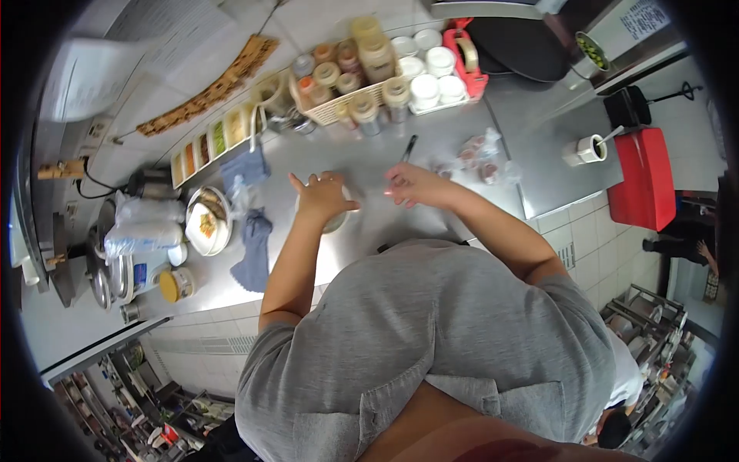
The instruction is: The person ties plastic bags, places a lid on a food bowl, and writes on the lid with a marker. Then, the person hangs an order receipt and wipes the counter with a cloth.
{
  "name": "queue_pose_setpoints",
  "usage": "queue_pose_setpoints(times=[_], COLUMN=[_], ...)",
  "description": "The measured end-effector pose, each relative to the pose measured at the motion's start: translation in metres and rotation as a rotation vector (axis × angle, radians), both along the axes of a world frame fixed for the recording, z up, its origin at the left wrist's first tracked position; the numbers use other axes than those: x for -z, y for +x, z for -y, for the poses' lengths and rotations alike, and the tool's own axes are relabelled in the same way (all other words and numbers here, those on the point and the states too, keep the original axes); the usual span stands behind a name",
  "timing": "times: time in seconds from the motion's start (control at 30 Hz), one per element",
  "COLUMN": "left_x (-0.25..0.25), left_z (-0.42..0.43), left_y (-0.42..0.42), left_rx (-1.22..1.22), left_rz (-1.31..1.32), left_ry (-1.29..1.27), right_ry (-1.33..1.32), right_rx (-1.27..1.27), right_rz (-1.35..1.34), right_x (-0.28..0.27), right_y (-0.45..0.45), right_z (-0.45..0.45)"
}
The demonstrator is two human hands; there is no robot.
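A pale round container is covered by the left hand, so that only parts of its rim are seen and its contents are hidden. It is set on the steel counter, in front of the body, twelve o'clock being taken as straight away from the wearer. A dark-handled tool is seen at about twelve o'clock from the right hand, its lower end close to the fingers; whether it is gripped or merely lies there cannot be told.

Small plastic-wrapped portions, pinkish inside, are placed near the right hand at two o'clock. A crumpled blue cloth is left at eight o'clock from the left hand, and beyond it, at nine, a white bowl is filled with food. A yellow-lidded jar is stood farther off at eight. The back of the counter is taken up at twelve by a basket of bottles, and at one by white tubs.

The left hand is held palm down, fingers and thumb spread wide over the container. The right hand is turned inward toward it, fingers partly bent, forearm reaching in from four o'clock.
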State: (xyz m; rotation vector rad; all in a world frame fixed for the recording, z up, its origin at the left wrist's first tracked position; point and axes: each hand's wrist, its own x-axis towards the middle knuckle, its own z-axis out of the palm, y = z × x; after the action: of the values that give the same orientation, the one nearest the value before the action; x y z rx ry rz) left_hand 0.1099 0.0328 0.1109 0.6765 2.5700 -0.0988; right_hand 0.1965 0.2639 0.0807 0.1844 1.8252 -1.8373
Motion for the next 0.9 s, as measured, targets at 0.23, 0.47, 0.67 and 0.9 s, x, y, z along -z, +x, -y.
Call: queue_pose_setpoints(times=[0.23, 0.47, 0.67, 0.9], left_x=[-0.002, 0.040, 0.064, 0.024], left_z=[-0.207, -0.355, -0.381, -0.347], left_y=[-0.061, -0.115, -0.141, -0.076], left_rx=[0.100, -0.606, -0.849, -0.753], left_rz=[0.515, 1.062, 1.195, 1.267], left_ry=[0.848, 1.051, 1.113, 1.359], right_ry=[0.089, 0.105, -0.043, 0.028], right_rx=[0.387, 0.432, 0.476, 0.473], right_rz=[-0.163, 0.115, 0.144, 0.108], right_x=[-0.031, 0.056, 0.083, 0.086], right_y=[-0.027, -0.077, -0.108, -0.126], right_z=[-0.213, -0.273, -0.275, -0.299])
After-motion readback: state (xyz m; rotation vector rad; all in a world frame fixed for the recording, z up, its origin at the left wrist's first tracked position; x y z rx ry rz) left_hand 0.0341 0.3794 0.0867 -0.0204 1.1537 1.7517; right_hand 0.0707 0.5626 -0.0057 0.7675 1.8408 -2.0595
